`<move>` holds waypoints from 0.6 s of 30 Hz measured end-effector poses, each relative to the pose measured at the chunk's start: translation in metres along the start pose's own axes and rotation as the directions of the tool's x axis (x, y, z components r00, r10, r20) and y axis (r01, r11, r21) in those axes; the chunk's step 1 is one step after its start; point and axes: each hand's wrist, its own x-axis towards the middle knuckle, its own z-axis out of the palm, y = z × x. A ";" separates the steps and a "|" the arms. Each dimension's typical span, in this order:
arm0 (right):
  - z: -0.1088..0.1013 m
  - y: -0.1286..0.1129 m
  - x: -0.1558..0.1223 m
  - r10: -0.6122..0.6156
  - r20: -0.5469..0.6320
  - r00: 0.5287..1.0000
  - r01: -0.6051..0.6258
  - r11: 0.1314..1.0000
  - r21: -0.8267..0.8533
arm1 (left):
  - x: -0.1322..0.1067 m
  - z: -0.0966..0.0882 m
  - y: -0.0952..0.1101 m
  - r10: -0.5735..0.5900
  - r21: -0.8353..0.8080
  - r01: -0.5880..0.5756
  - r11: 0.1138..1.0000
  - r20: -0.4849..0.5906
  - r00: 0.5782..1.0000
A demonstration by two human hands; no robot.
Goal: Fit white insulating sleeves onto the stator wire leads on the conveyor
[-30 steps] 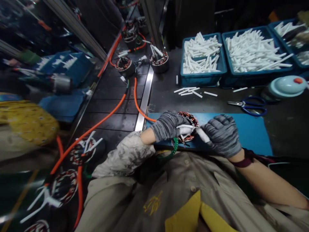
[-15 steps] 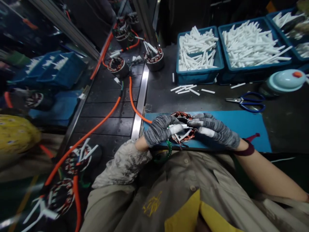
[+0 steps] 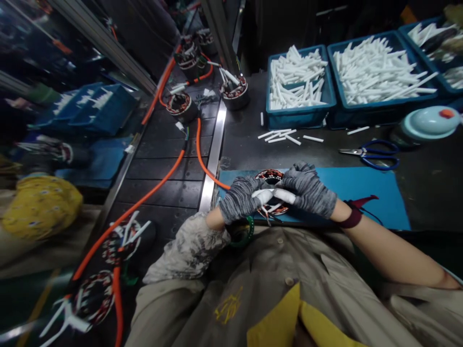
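Note:
A wound motor stator (image 3: 268,174) with red and black windings lies on the blue mat, mostly under my hands. My left hand (image 3: 239,198), in a grey striped glove with white fingertips, pinches a short white tube (image 3: 259,192) over the stator's opening. My right hand (image 3: 310,189), gloved alike, is closed right beside it, thumb almost meeting the left thumb at the tube's end. What its fingers grip is hidden. More white tubes and loose leads show at the stator's near side.
Blue bins (image 3: 301,110) of white tubes stand at the back, with loose tubes (image 3: 278,135) before them. Blue-handled scissors (image 3: 379,155) and a light-blue-lidded bottle (image 3: 429,123) lie right. On the left, a slatted conveyor (image 3: 152,166) carries stators and orange cables. A co-worker's yellow sleeve (image 3: 43,207) shows beyond.
My right hand has shifted left and turned inward, its thumb now close to my left thumb. A dark red strap end shows more by my right wrist. The co-worker's yellow sleeve has moved right.

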 end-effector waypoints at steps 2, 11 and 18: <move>0.004 0.004 -0.001 0.000 -0.032 0.999 0.004 0.991 0.137 | -0.001 -0.001 0.001 0.014 -0.050 -0.014 0.999 0.006 1.000; -0.002 0.018 -0.005 -0.140 0.011 0.990 0.128 0.928 0.349 | -0.002 -0.003 -0.001 0.067 -0.236 -0.059 0.970 0.026 0.997; 0.007 0.003 -0.007 0.008 -0.039 0.999 -0.002 0.989 0.145 | 0.004 -0.006 -0.010 0.068 -0.311 -0.031 0.950 0.106 0.992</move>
